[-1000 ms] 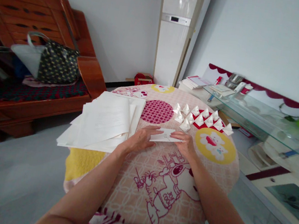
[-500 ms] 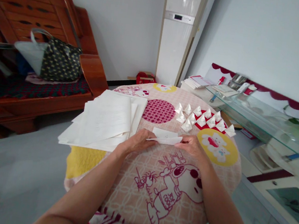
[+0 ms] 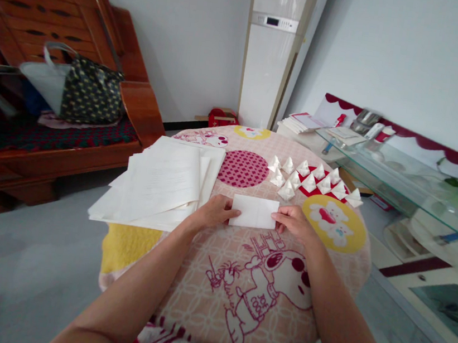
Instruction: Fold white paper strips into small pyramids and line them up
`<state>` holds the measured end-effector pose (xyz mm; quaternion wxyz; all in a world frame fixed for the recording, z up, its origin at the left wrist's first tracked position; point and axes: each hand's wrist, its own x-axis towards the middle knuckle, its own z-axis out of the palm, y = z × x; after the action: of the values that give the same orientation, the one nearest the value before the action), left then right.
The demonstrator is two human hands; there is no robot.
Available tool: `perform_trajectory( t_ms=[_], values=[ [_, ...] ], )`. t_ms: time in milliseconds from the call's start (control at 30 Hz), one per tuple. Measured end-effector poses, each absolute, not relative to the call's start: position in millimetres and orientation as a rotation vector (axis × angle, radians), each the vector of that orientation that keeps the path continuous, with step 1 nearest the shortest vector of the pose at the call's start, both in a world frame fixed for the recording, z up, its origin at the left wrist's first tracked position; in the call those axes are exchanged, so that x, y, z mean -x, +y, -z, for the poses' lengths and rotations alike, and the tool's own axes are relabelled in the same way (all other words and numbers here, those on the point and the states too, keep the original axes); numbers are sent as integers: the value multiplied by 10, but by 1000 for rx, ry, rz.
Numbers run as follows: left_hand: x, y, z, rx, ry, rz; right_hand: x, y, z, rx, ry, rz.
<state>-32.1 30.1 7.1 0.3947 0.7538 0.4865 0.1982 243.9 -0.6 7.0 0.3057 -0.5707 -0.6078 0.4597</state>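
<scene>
A small white rectangle of folded paper point(image 3: 254, 212) is held over the middle of the cloth-covered table point(image 3: 214, 282). My left hand point(image 3: 218, 212) pinches its left edge, thumb on top. At the opposite edge my right hand point(image 3: 292, 221) grips the paper between thumb and fingers. Just left of my hands lies a pile of large white sheets point(image 3: 160, 179), some with faint print. Beyond my right hand stand several small pointed folded-paper shapes point(image 3: 310, 183) in loose rows.
A glass shelf point(image 3: 405, 180) with papers, a metal container and a cup runs along the right wall. To the left is a wooden bench point(image 3: 140, 120) carrying a patterned bag point(image 3: 91, 91). Behind the table stands a tall white cabinet-like unit point(image 3: 265, 75).
The paper's near flap, lifted half a second ago, is now down, and the paper shows as a flat rectangle. Both hands keep hold of its ends.
</scene>
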Motion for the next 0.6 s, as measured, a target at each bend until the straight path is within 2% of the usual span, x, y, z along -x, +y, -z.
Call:
perform_trajectory(
  t_ms=[167,300,500,600],
  values=[
    [282,336,18,-1602,1326,-647,-2318,-1,-28,1713,-1510,-1143],
    [240,316,39,-1705,1445,-654,-2214,-4,-45,1903,-1553,-980],
    [175,292,11,-1884,1639,-630,-2094,12,-85,2075,-1837,-472],
    [169,283,12,-1936,1664,-603,-2082,16,-91,2126,-1878,-423]
  ],
)
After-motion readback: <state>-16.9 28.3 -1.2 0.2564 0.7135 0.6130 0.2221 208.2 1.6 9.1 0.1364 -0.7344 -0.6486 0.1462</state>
